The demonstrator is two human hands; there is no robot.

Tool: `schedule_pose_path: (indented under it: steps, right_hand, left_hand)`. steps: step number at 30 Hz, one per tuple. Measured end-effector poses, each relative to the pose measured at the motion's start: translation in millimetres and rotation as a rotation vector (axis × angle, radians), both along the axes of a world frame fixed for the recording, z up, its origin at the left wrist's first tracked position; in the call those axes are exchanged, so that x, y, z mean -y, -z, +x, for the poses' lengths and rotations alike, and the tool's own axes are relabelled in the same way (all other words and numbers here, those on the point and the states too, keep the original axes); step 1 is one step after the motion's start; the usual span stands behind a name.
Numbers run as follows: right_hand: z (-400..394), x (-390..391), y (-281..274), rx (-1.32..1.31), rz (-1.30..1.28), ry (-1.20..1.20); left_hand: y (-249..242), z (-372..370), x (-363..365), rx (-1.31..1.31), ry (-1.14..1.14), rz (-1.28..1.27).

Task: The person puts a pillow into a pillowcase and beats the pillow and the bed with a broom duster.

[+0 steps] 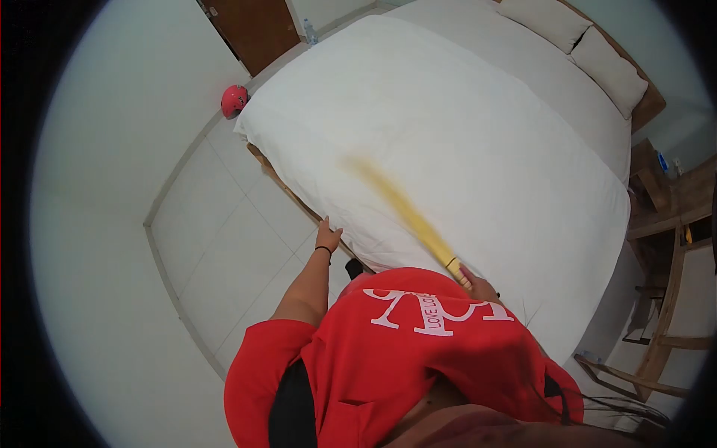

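My right hand (480,286) is wrapped round the banded handle of a long yellow whisk broom (415,221). The broom lies at a slant over the white sheet (463,142), its far end smeared by motion. At the near left edge of the bed, my left hand (328,234) has its fingers apart, right by the hanging sheet and the wooden bed frame (287,190). A dark band circles the left wrist.
Two pillows (609,71) lie against the headboard (651,101). A pink helmet (234,100) and a plastic bottle (309,30) stand on the floor beyond the bed, near a brown door (258,33). Wooden furniture (657,321) lines the right side.
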State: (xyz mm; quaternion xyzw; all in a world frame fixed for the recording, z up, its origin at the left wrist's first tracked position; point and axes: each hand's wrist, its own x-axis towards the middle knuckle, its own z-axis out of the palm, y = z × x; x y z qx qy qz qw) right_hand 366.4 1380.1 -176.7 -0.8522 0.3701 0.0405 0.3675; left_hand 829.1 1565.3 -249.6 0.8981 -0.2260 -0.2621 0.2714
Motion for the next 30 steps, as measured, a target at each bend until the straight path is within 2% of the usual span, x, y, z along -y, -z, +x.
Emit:
schedule_pose_path:
  steps: [2,5,7,10,13,15,17,20,21,23,25,27,28,29,30]
  right_hand:
    - [16.1,7.8,-25.3,0.047,-0.005,-0.133]
    - [55.9,23.0,-18.7,0.291,0.080,0.538]
    - [98.7,51.2,-56.8,0.362,0.248,0.991]
    - [136.1,95.8,-12.4,0.586,0.190,1.291]
    - [182.4,80.7,49.7,0.000,-0.039,0.781]
    - [211.8,41.6,34.9,0.041,0.112,0.225]
    - [254.3,35.0,-14.1,-0.020,0.148,-0.004]
    - [298.8,42.6,-50.5,-0.049,0.153,-0.071]
    - [268.4,31.8,-55.3,-0.005,0.148,-0.005]
    - [303.2,38.4,-39.3,0.053,0.130,0.133]
    - [297.6,49.0,-2.7,-0.091,0.082,0.363]
    - [249.4,57.8,32.1,-0.223,0.028,0.675]
    - [221.0,50.4,3.8,-0.230,0.027,0.917]
    - [179.7,46.5,12.3,-0.164,0.097,1.163]
    - [130.2,37.0,50.9,-0.142,-0.018,1.328]
  left_hand:
    - [7.1,17.6,10.3,-0.021,0.035,0.035]
    - [11.4,39.0,12.5,0.014,0.119,0.055]
    - [-1.2,49.9,23.5,0.081,0.190,0.059]
    - [-20.2,75.8,43.7,0.178,0.304,0.103]
    - [-28.5,111.6,62.3,0.232,0.465,0.205]
    - [-50.1,125.7,73.5,0.249,0.559,0.324]
    - [-45.6,150.7,76.2,0.222,0.683,0.395]
    - [-33.7,179.3,76.6,0.178,0.859,0.438]
    - [-36.7,147.3,67.4,0.179,0.916,0.441]
    - [-21.2,180.4,72.8,0.144,0.967,0.466]
    - [-16.6,200.3,76.2,0.105,0.989,0.485]
    - [-16.5,208.6,80.6,0.082,1.018,0.498]
    - [-22.9,204.1,83.9,0.071,1.027,0.514]
    - [-25.4,202.1,86.7,0.060,1.028,0.526]
    - [-26.6,201.2,87.9,0.056,1.035,0.534]
